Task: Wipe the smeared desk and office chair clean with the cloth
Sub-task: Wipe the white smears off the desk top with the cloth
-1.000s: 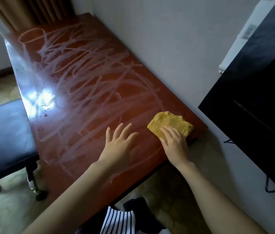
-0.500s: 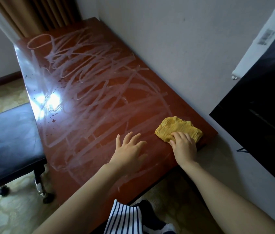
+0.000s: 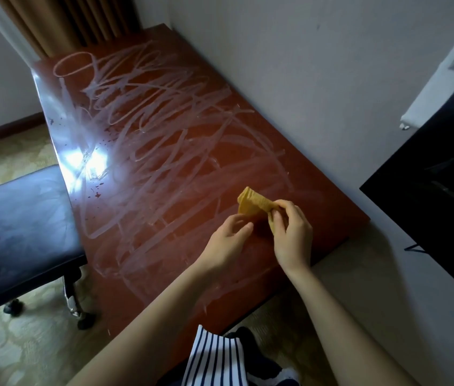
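1. cloth [image 3: 255, 206]: yellow, bunched, held up off the tabletop [image 3: 326, 227] above its near end, towards the wall [image 3: 275, 65] side; probably raised for refolding into a fresh pad before wiping.
2. right hand [image 3: 292, 235]: closed on the cloth's right end, pinching it between thumb and fingertips, presumably as an anchor for rearranging the other end.
3. left hand [image 3: 228, 240]: fingers curled, tips right at the cloth's lower edge; cannot tell whether pinching it or merely touching.
4. smears [image 3: 150, 135]: pale looping streaks over nearly the whole tabletop, from the curtain [image 3: 81, 20] end down to the near edge; judging by that, wiping barely begun, if at all.
5. office chair [image 3: 19, 232]: dark seat just beside the tabletop's left edge, dull patches across it, well apart from both hands; probably left for after the tabletop.
6. next move, as a judgement: flatten the cloth under one palm, press down, sweep in overlapping passes from the wall side outward; risk of only pushing the film about if kept bunched.
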